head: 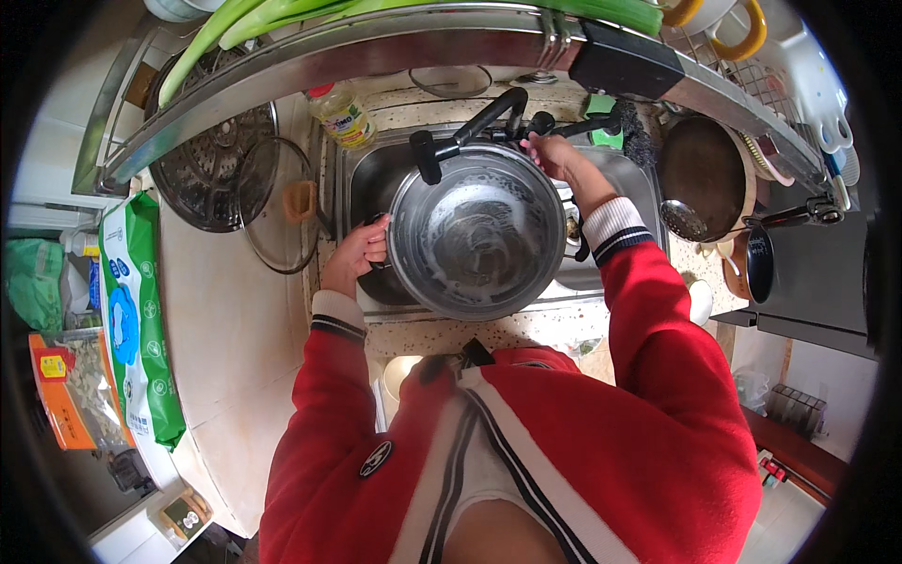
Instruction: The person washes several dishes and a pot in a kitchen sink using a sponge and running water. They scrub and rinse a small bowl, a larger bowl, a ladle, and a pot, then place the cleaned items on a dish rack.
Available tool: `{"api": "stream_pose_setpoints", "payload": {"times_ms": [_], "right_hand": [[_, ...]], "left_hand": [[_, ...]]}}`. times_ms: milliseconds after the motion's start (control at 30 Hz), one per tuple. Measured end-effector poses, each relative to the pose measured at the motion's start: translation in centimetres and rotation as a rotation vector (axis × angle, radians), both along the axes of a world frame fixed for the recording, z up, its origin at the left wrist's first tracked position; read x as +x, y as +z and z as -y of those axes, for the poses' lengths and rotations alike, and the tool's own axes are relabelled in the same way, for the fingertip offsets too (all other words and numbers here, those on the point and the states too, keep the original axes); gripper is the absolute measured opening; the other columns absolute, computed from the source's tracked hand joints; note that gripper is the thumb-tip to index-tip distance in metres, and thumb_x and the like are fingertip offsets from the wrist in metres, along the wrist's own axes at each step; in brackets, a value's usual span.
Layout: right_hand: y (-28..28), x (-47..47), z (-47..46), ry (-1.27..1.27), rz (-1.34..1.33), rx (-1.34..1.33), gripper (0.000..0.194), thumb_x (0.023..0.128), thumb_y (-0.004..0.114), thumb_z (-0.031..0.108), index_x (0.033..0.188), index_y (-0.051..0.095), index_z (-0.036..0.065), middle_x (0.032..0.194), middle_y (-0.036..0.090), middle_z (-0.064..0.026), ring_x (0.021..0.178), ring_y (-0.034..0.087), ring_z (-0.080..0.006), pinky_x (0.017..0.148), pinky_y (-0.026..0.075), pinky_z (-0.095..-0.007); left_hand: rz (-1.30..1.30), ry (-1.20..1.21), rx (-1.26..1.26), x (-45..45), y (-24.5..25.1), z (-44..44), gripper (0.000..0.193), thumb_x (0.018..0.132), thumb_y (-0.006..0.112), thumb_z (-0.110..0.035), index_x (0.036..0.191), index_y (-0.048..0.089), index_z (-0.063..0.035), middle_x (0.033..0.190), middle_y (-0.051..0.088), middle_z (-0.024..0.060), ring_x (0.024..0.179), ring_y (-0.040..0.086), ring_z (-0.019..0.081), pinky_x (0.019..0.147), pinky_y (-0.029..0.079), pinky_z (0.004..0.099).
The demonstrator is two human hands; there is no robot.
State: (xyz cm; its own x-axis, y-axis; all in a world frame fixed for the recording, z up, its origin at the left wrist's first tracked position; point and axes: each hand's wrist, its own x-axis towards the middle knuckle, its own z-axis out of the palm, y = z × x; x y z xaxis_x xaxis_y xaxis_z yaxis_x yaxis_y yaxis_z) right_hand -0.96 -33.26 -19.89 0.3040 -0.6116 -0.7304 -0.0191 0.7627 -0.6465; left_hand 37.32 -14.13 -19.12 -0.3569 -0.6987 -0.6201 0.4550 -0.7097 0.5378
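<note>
A large steel pot (pixel 486 282) rests over the double sink, with a sudsy film and some cloudy liquid inside it. My left hand (pixel 361 250) grips its dark left handle. The opposite handle (pixel 582 243) stands free at the right. My right hand (pixel 553 156) is at the pot's far right rim, its fingertips just beside the knob of the black faucet (pixel 541 123); whether they grip it I cannot tell. The faucet's spout (pixel 426 156) reaches over the pot's far left rim.
A dish soap bottle (pixel 342 116), a glass lid (pixel 278 264) and a steamer tray (pixel 211 176) sit left of the sink. A green sponge (pixel 602 116) and a frying pan (pixel 705 173) are at right. A metal rack rail (pixel 423 39) crosses above the far side.
</note>
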Motion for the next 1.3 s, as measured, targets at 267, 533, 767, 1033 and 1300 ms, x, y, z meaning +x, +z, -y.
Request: {"api": "stream_pose_setpoints", "payload": {"times_ms": [267,533,767,1033,1300], "right_hand": [[3.1,0.2,-0.2,-0.237,0.172,0.113,0.032,0.098,0.041,0.035,0.085,0.054,0.009,0.06,0.046,0.0015,0.051,0.043,-0.0125,0.049,0.037,-0.0276],[6.0,10.9,-9.3,0.414,-0.065,-0.498,0.025,0.095,0.045,0.017,0.105,0.056,-0.002,0.086,0.064,-0.0126,0.069,0.066,-0.0206,0.055,0.054,-0.0291],[-2.1,20.4,-9.8,-0.184,0.279,0.137,0.021,0.092,0.054,0.023,0.079,0.055,0.007,0.06,0.049,-0.0053,0.043,0.047,-0.0154,0.037,0.04,-0.0284],[0.2,16.9,-10.2,0.163,-0.034,-0.424,0.017,0.089,0.057,0.021,0.085,0.057,0.004,0.07,0.057,-0.0056,0.046,0.051,-0.012,0.04,0.041,-0.0281],[6.7,13.1,-12.7,0.144,0.149,-0.726,0.03,0.09,0.06,0.02,0.111,0.054,0.0,0.099,0.059,-0.0013,0.098,0.053,-0.0094,0.088,0.041,-0.0256]], "left_hand": [[-0.06,0.002,0.013,0.6,-1.2,0.1,0.022,0.093,0.056,-0.024,0.074,0.047,-0.0161,0.055,0.034,-0.0098,0.041,0.026,0.0004,0.035,0.018,0.0174],[0.041,0.081,-0.016,0.5,-2.5,0.0,0.02,0.091,0.06,-0.024,0.078,0.048,-0.015,0.06,0.039,-0.0086,0.042,0.031,0.0009,0.036,0.021,0.0172],[0.069,0.079,-0.043,0.5,-2.5,0.0,0.018,0.091,0.059,-0.024,0.08,0.049,-0.0136,0.062,0.04,-0.0077,0.044,0.032,0.0017,0.036,0.021,0.0175],[0.038,0.088,-0.022,0.7,-3.1,0.0,0.018,0.091,0.059,-0.024,0.082,0.049,-0.0132,0.063,0.04,-0.0076,0.044,0.032,0.0019,0.036,0.021,0.0176],[0.045,0.064,-0.026,1.0,-3.8,0.1,0.019,0.093,0.057,-0.027,0.081,0.051,-0.0133,0.062,0.039,-0.0079,0.043,0.03,0.0022,0.036,0.021,0.0172]]}}
